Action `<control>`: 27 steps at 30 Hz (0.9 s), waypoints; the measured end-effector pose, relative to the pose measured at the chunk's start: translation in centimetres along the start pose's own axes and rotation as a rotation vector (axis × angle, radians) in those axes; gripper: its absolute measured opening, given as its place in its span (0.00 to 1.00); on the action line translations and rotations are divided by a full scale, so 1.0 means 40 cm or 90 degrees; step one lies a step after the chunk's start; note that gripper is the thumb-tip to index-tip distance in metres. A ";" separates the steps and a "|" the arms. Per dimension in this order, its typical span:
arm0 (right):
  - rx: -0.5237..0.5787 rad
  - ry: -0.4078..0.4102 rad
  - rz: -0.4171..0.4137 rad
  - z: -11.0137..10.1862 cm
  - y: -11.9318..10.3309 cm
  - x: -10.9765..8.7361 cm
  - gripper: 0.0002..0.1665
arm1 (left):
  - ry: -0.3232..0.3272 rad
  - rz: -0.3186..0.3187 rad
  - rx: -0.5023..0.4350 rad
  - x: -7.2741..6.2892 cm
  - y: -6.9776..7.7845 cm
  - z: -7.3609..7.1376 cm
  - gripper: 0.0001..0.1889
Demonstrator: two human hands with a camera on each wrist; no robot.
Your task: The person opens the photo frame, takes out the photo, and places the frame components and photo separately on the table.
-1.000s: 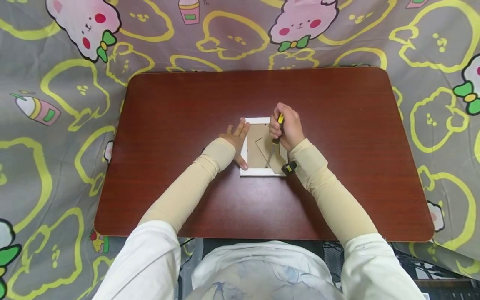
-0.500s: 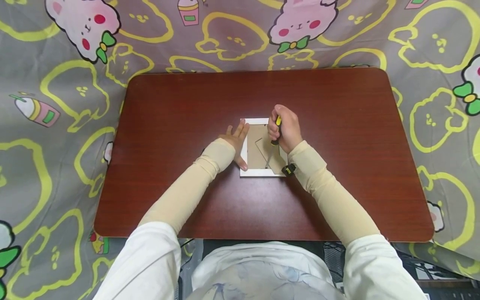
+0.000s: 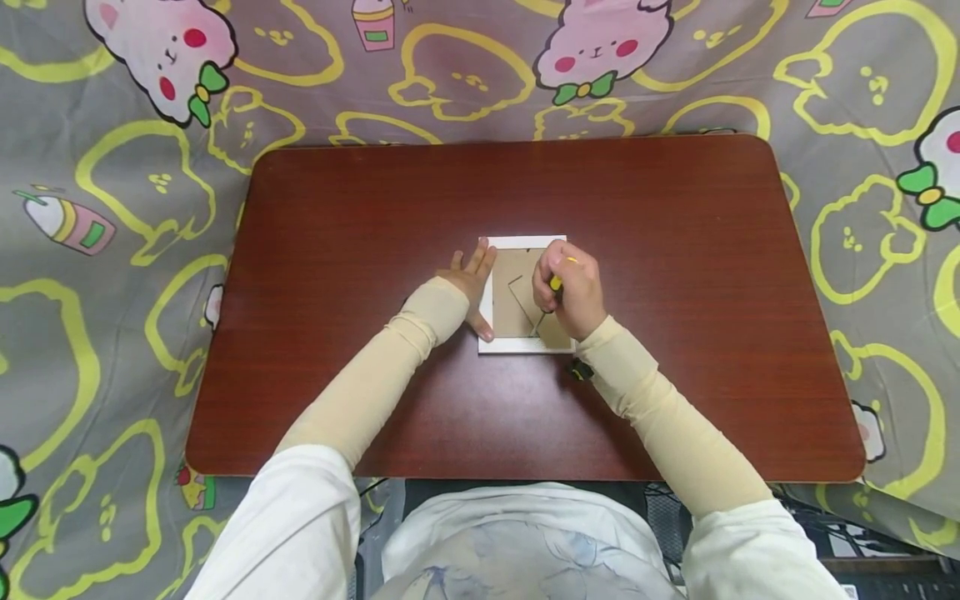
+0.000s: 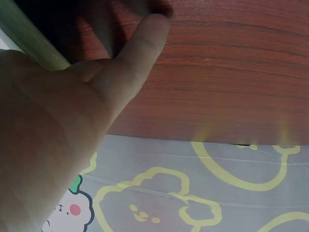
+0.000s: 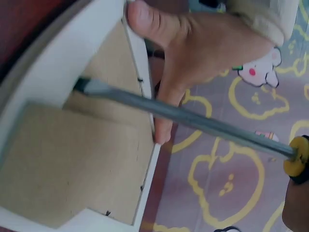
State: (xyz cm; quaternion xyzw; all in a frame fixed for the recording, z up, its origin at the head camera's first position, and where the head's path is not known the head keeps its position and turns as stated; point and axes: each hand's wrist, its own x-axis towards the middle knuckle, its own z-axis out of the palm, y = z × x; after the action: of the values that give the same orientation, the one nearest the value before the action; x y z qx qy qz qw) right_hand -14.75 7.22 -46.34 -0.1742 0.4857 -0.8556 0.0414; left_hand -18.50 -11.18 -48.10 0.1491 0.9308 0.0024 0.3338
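Note:
A white picture frame (image 3: 525, 346) lies face down, its brown backing board (image 3: 510, 312) showing. Small black tabs (image 5: 141, 187) line the board's edge in the right wrist view. My left hand (image 3: 471, 287) rests along the frame's left side, fingers straight and thumb spread towards the near corner. My right hand (image 3: 576, 292) grips the yellow and black handle of a screwdriver (image 5: 183, 116). Its flat tip (image 5: 83, 84) sits where the board meets the near white border, with the shaft slanting up to the right. In the left wrist view, part of the left hand (image 4: 53, 116) covers the frame's edge.
The frame is near the middle of a reddish-brown wooden table (image 3: 360, 217). A grey cloth (image 3: 465, 75) with yellow outlines and cartoon figures hangs behind it and at both sides. A small black device (image 3: 580, 369) shows at the right wrist.
My right hand has dropped lower and nearer the body, tilting the screwdriver's handle down to the right. Its tip stays at the near border. The left hand and the frame hold still.

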 end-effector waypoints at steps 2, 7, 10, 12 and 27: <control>-0.024 -0.012 -0.021 0.011 -0.002 -0.014 0.23 | 0.009 0.005 -0.005 -0.006 0.000 -0.003 0.81; -0.107 -0.042 -0.070 0.030 -0.002 -0.046 0.23 | 0.017 0.004 -0.006 -0.007 0.000 -0.005 0.81; -0.134 -0.058 -0.084 0.030 -0.003 -0.055 0.22 | 0.020 -0.002 -0.002 -0.005 0.001 -0.003 0.82; -0.150 -0.070 -0.088 0.024 -0.010 -0.058 0.20 | 0.018 -0.006 0.001 -0.003 0.004 0.000 0.82; -0.729 -0.094 0.039 -0.095 -0.158 -0.063 0.05 | 0.016 -0.018 0.000 -0.004 0.006 0.007 0.82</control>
State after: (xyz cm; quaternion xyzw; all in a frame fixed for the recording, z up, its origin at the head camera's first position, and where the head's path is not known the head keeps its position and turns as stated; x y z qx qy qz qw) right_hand -13.04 14.25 -43.41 -0.2143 0.8718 -0.4405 -0.0010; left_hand -18.13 -11.01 -48.20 0.1361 0.9369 -0.0004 0.3219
